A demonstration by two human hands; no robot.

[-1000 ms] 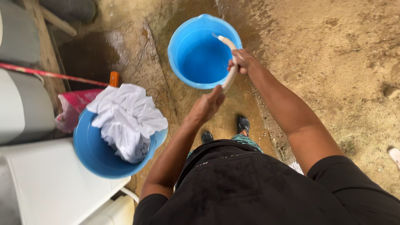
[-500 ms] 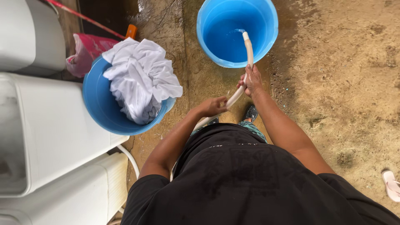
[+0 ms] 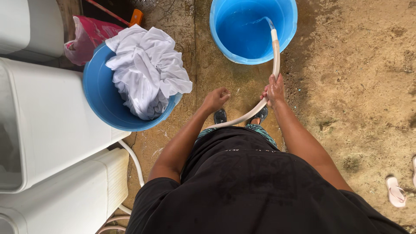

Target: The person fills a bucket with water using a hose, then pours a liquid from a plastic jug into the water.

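Overhead, you are standing on dirt ground lying open to your right, white machines point(image 3: 47, 130) crowding your left beside a laundry-filled basin point(image 3: 102, 104), while your right hand point(image 3: 274, 90) is gripping the hose point(image 3: 275, 52) pouring into the blue bucket point(image 3: 288, 30) ahead and your left hand point(image 3: 215, 99) is hanging loosely curled, touching nothing.

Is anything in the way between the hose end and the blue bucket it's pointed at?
Nothing visible. The right hand grips the hose, whose tip sits over the rim of the blue bucket, with water running in. The left hand is closed, off the hose.
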